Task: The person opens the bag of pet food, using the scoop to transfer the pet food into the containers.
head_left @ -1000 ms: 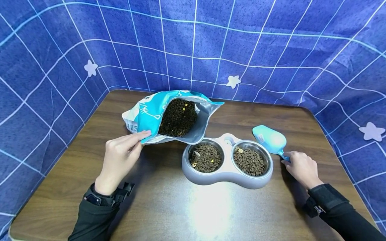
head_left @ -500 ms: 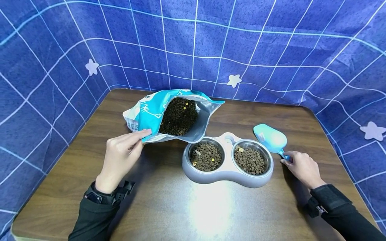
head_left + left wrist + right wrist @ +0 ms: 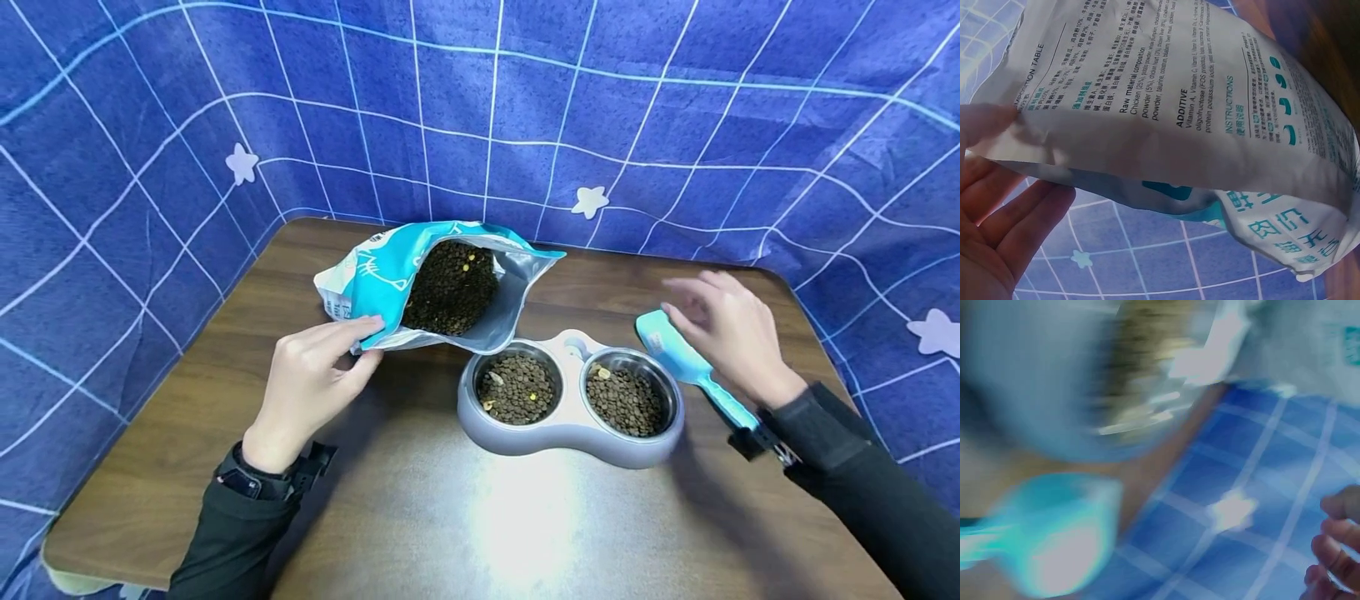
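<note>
My left hand point(image 3: 300, 396) pinches the near corner of a turquoise and white pet food bag point(image 3: 386, 287), thumb on one side and fingers on the other. The bag lies on its side, its silver-lined mouth gaping toward the right with dark kibble point(image 3: 450, 287) inside. In the left wrist view the thumb lies over the printed back panel point(image 3: 1147, 100). My right hand point(image 3: 738, 337) is raised over a light blue scoop point(image 3: 678, 354), fingers loosely bent and holding nothing. The scoop lies on the table, its handle partly under my right wrist.
A grey and white double feeder point(image 3: 517, 440) stands between bag and scoop, both steel bowls filled with kibble. The bag's mouth overlaps the feeder's left rear edge. Blue gridded cloth point(image 3: 450, 108) rises behind and beside the wooden table point(image 3: 390, 500).
My right hand has let go of the scoop's handle and moved up and forward over it. The scoop stays on the table. My left hand still holds the bag.
</note>
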A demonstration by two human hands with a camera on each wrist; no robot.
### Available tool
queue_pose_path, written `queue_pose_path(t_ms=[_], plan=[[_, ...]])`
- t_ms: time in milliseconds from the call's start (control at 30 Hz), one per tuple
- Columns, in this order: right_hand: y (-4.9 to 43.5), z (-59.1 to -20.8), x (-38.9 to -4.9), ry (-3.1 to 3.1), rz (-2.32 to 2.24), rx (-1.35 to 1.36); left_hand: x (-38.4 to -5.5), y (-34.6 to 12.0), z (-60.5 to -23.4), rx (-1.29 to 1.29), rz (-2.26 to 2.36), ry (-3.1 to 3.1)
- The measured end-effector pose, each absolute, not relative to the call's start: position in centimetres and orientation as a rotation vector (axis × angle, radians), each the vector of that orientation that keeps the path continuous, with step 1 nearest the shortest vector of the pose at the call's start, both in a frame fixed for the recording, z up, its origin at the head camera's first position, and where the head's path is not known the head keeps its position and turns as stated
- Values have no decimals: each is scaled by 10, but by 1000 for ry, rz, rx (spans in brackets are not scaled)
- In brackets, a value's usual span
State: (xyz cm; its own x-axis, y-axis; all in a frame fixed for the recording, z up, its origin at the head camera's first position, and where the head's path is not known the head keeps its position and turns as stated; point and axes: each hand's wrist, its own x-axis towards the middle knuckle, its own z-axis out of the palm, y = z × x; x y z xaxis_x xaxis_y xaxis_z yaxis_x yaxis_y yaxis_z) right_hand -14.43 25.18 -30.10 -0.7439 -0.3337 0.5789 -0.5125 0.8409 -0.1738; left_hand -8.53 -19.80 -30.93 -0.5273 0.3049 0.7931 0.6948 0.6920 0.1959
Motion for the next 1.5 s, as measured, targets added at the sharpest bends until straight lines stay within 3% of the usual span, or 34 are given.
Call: queue_pose_path(t_ms=[233,400,1167,1500], plan=[[177,-264,-182,-2305,439,1115,-83,-188,-299,-763,-503,-2130],[149,-262,-198,-2253,400,1284,-82,-175,-291,-752,-430,-2100],[145,-271,-222,-2040,286,1339,-78,-169,-288,-817,-321,-2113],[142,-275,-228,-1998,207,1284,-69,-161,-282,-671,-244,-2151]])
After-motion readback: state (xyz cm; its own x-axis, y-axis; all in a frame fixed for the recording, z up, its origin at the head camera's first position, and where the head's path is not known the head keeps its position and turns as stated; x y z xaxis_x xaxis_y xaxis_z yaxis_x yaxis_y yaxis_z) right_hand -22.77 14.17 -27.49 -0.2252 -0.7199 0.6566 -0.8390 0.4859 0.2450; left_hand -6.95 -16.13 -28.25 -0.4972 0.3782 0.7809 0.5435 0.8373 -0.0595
